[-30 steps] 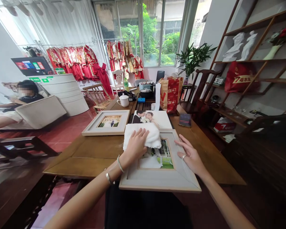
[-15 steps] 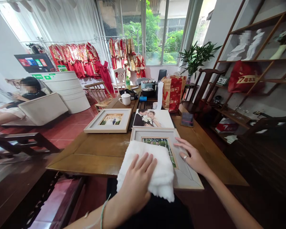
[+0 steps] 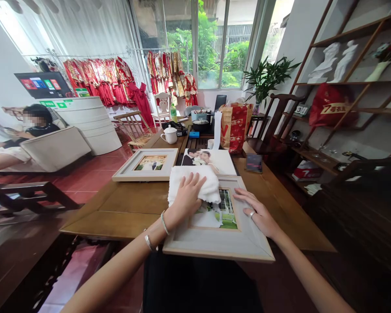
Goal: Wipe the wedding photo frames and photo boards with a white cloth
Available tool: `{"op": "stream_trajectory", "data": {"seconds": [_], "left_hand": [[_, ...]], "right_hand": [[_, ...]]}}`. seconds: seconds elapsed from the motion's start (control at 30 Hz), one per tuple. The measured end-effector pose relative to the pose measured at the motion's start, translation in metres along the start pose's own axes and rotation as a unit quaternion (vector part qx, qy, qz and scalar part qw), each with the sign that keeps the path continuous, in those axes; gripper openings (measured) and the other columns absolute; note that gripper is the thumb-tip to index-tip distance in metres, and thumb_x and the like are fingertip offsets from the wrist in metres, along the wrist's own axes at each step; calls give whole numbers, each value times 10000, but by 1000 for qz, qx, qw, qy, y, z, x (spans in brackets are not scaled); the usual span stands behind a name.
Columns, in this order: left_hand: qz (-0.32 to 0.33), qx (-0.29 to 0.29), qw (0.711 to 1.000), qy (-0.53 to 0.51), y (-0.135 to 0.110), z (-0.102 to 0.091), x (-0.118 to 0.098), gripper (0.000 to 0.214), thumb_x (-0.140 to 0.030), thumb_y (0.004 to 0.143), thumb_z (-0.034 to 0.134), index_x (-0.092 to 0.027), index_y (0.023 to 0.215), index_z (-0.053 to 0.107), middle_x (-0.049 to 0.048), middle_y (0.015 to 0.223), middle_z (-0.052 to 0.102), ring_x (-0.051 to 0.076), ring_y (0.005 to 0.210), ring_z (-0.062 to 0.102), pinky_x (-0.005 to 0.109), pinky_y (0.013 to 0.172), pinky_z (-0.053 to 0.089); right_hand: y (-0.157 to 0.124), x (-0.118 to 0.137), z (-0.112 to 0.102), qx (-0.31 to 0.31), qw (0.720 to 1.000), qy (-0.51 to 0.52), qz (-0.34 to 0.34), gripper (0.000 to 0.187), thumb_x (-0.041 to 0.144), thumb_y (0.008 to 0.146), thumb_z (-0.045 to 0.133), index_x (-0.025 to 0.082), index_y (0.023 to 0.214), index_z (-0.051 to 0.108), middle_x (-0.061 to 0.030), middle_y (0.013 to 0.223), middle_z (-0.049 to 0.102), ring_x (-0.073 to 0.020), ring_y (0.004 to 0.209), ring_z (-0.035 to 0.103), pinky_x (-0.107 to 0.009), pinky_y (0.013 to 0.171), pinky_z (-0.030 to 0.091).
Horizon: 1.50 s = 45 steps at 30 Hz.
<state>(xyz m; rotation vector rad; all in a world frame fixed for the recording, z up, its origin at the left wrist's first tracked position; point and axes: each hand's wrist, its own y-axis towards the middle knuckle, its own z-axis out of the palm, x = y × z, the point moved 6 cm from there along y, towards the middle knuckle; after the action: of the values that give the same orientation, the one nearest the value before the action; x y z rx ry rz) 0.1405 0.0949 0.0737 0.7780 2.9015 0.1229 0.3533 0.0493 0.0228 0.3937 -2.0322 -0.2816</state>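
The left hand lies open on the white cloth, over the upper left of the near picture frame on the table; the right hand, open too, seemingly touches the frame's right border

The near picture frame has matt borders and a smooth, wood-like rim. On it, the cloth looks fluffy and rough-piled. Under it, the desk is softly glossy wood; beyond it, the lidded cup looks like shiny ceramic.

White lidded cup, patterned paper bag, leafy plant, red garments hanging
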Motion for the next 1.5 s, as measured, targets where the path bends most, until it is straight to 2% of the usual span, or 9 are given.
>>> {"op": "stream_trajectory", "data": {"seconds": [0.1,0.2,0.37,0.47,0.73,1.07,1.2,1.33,1.5], "left_hand": [[7,35,999,-9,-26,-1,-11,855,-32,597,452,-188,1422,291,104,1490,276,284,1390,147,492,1110,131],[31,85,996,-26,-68,-7,-33,917,-43,539,452,-211,1425,287,72,1487,293,255,1395,138,475,1124,119],[23,188,981,-31,-123,-4,-65,1068,-57,427,443,-222,1456,210,56,1531,136,300,1398,48,537,1117,85],[9,168,985,-29,-121,-2,-66,1035,-63,449,446,-212,1451,232,61,1527,154,304,1396,55,541,1116,85],[21,50,998,-33,-65,5,-43,886,-162,568,542,-187,1418,290,101,1517,202,284,1398,106,454,1131,87],[7,43,999,15,-11,-1,-13,789,-88,663,504,-195,1414,288,130,1518,178,297,1399,57,456,1115,113],[32,44,999,-6,-24,0,-18,844,-60,613,467,-211,1424,284,99,1523,180,267,1402,54,463,1122,87],[63,87,993,-53,-68,3,-43,953,-68,513,452,-225,1434,266,48,1526,186,234,1407,33,476,1131,76],[57,113,991,-54,-121,8,-67,1057,-67,451,437,-252,1462,185,-1,1537,55,270,1400,-39,544,1122,17]], "right_hand": [[-1,1,-3,-16,1000,-7,6,474,95,717,464,279,1115,644,-19,1373,502,-242,1328,370,-488,1120,246],[-1,2,-3,-21,1000,-13,5,488,90,703,463,281,1113,645,-17,1375,501,-244,1326,375,-494,1121,242],[-1,1,-1,-23,1000,-13,-2,503,95,695,460,279,1125,643,-22,1388,488,-242,1334,364,-494,1125,234],[-2,1,-1,-21,1000,-20,-6,523,91,699,453,281,1155,624,-20,1414,457,-237,1347,344,-493,1129,224],[-2,-3,-2,5,998,-59,-4,585,88,721,435,290,1262,527,5,1496,321,-212,1402,216,-485,1150,164],[-2,-7,0,10,999,-39,-14,587,94,738,428,323,1271,514,12,1459,384,-214,1391,241,-498,1145,177],[-2,-8,0,2,999,-41,-6,586,87,726,427,306,1260,521,3,1457,384,-209,1386,252,-480,1147,184],[-1,-10,-1,-5,999,-50,-3,561,85,712,434,284,1225,544,-13,1457,382,-217,1384,255,-487,1144,185],[0,-8,-1,-6,998,-56,-10,544,88,716,430,266,1216,549,-27,1455,386,-212,1379,265,-475,1143,192]]}}
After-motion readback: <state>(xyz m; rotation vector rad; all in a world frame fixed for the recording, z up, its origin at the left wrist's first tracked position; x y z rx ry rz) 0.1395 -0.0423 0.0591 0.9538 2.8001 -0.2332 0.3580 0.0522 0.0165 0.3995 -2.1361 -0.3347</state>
